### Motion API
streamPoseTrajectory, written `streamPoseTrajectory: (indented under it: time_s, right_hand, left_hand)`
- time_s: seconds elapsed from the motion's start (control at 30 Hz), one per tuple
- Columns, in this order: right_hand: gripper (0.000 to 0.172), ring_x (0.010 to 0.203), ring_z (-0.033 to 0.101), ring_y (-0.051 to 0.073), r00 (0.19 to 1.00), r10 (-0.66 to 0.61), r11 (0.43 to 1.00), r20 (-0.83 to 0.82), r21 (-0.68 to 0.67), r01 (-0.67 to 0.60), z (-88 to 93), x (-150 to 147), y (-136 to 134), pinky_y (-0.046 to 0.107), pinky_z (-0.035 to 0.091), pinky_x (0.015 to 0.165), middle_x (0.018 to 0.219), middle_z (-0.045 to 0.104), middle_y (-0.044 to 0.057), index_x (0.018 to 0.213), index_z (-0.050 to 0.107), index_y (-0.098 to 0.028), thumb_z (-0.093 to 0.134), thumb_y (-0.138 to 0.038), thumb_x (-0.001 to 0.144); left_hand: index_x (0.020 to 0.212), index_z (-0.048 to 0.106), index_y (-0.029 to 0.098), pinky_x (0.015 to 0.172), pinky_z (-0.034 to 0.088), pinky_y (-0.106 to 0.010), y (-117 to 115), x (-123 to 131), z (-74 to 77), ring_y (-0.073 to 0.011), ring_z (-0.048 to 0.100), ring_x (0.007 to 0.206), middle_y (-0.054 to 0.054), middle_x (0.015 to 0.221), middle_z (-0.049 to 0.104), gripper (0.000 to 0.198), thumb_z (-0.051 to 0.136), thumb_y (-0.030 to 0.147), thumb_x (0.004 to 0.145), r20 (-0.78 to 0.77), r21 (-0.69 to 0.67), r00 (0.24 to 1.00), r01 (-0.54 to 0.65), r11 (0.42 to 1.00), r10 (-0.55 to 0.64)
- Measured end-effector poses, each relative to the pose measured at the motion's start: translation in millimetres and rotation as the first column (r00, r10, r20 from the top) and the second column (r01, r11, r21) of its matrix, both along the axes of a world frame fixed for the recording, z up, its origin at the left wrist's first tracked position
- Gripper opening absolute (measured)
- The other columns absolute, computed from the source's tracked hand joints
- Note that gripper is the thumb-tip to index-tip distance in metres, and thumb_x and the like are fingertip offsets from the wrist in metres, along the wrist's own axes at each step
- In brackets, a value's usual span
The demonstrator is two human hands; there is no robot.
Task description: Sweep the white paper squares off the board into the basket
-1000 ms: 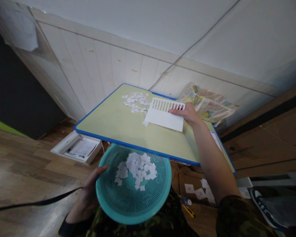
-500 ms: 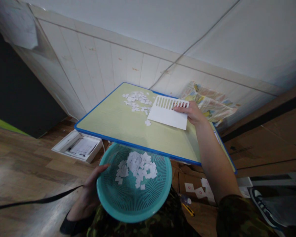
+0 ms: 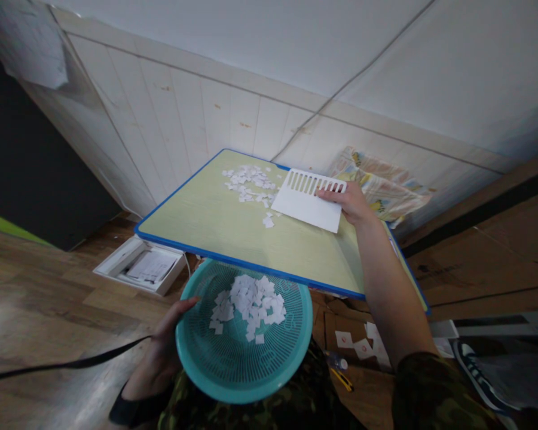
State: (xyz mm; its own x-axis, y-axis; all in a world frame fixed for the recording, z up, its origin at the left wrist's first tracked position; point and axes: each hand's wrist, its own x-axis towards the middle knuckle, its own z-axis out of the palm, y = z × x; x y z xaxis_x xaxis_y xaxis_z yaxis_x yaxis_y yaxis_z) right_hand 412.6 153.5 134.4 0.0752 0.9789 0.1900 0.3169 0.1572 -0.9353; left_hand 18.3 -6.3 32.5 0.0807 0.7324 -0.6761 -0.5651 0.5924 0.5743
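My left hand [image 3: 167, 328] grips the left rim of a teal plastic colander [image 3: 242, 389], its thumb over the edge. Small white paper squares [image 3: 251, 301] lie heaped inside. The colander sits just below the front edge of a low table [image 3: 206, 224] with a pale green top and blue border. Over the table's right half, my right hand [image 3: 348, 202] is closed on a flat white slotted scraper [image 3: 305, 206]. More paper pieces [image 3: 246, 179] are scattered left of the scraper, with a few [image 3: 268, 221] beside its left corner.
A patterned cloth [image 3: 381, 191] lies by the wall behind the table. On the floor at left stands an open white box [image 3: 146, 266] with papers. White cards [image 3: 363, 348], a small bottle [image 3: 337, 361] and a yellow cutter [image 3: 342, 380] lie at lower right, near a shoe [image 3: 477, 373].
My right hand has shifted the scraper slightly away from me and to the right, showing a little more of the paper pieces by its left corner. The colander and left hand stay put.
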Motion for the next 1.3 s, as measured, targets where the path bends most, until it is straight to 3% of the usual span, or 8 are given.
streamPoseTrajectory:
  time_s: [0.17, 0.33, 0.53, 0.77, 1.03, 1.17, 1.3]
  right_hand:
    - [0.042, 0.070, 0.067, 0.023, 0.998, 0.057, 0.997, 0.030, -0.063, -0.055, 1.2, -1, -1, 0.032, 0.051, 0.058, 0.089, 0.074, 0.010, 0.082, 0.072, -0.014, 0.086, -0.040, 0.052]
    - [0.040, 0.070, 0.067, 0.022, 1.000, 0.007, 1.000, 0.015, -0.002, -0.007, 1.4, -1, -2, 0.031, 0.051, 0.059, 0.091, 0.074, 0.009, 0.084, 0.073, -0.015, 0.085, -0.039, 0.054]
    - [0.041, 0.065, 0.066, 0.021, 0.997, 0.053, 0.997, 0.064, -0.058, -0.050, 2.9, 0, -3, 0.029, 0.049, 0.055, 0.086, 0.074, 0.008, 0.083, 0.074, -0.014, 0.086, -0.039, 0.052]
    - [0.043, 0.069, 0.067, 0.023, 0.998, 0.047, 0.998, 0.038, -0.047, -0.045, 3.1, 5, -3, 0.031, 0.051, 0.058, 0.091, 0.074, 0.009, 0.086, 0.074, -0.015, 0.086, -0.038, 0.053]
    - [0.043, 0.068, 0.067, 0.023, 0.998, 0.050, 0.997, 0.046, -0.060, -0.047, 5.1, -3, -7, 0.031, 0.050, 0.056, 0.087, 0.074, 0.009, 0.084, 0.073, -0.016, 0.085, -0.042, 0.052]
    - [0.041, 0.067, 0.066, 0.022, 0.993, 0.089, 0.995, 0.076, -0.047, -0.086, 1.5, -15, -6, 0.030, 0.048, 0.055, 0.084, 0.074, 0.008, 0.083, 0.073, -0.016, 0.083, -0.044, 0.055]
    - [0.041, 0.069, 0.066, 0.022, 0.998, 0.050, 0.999, 0.032, -0.023, -0.049, 3.1, -7, -5, 0.031, 0.049, 0.058, 0.089, 0.074, 0.008, 0.086, 0.073, -0.016, 0.083, -0.041, 0.056]
  left_hand:
    - [0.066, 0.073, 0.014, 0.046, 0.058, -0.030, -2, -3, -2.6, -0.0228, 0.069, 0.046, -0.007, 0.058, 0.075, 0.013, 0.065, 0.014, 0.076, -0.022, 0.009, 1.000, 0.005, 1.000, -0.005]
    - [0.064, 0.072, 0.015, 0.044, 0.058, -0.030, 0, -2, -2.7, -0.0224, 0.067, 0.044, -0.006, 0.054, 0.074, 0.014, 0.064, 0.014, 0.075, -0.018, 0.012, 1.000, 0.014, 1.000, -0.013]
    - [0.066, 0.073, 0.015, 0.049, 0.059, -0.030, -1, -2, -4.0, -0.0228, 0.069, 0.050, -0.006, 0.058, 0.075, 0.013, 0.064, 0.015, 0.076, -0.026, 0.023, 1.000, 0.015, 1.000, -0.015]
    - [0.064, 0.073, 0.013, 0.047, 0.059, -0.030, -1, -1, -0.2, -0.0210, 0.066, 0.043, -0.007, 0.057, 0.075, 0.015, 0.063, 0.013, 0.076, -0.025, 0.008, 1.000, 0.008, 1.000, -0.008]
    - [0.065, 0.072, 0.014, 0.054, 0.061, -0.034, 0, -1, -0.7, -0.0271, 0.072, 0.056, -0.009, 0.058, 0.075, 0.013, 0.063, 0.013, 0.075, 0.004, -0.003, 1.000, 0.023, 1.000, -0.023]
    - [0.064, 0.071, 0.016, 0.046, 0.058, -0.029, -1, 2, 2.5, -0.0218, 0.068, 0.045, -0.005, 0.054, 0.074, 0.012, 0.065, 0.012, 0.073, -0.026, 0.005, 1.000, 0.013, 1.000, -0.013]
    - [0.058, 0.069, 0.017, 0.036, 0.053, -0.027, -1, 2, 5.0, -0.0171, 0.058, 0.031, -0.003, 0.046, 0.069, 0.018, 0.064, 0.014, 0.075, -0.020, 0.007, 0.999, 0.034, 0.999, -0.034]
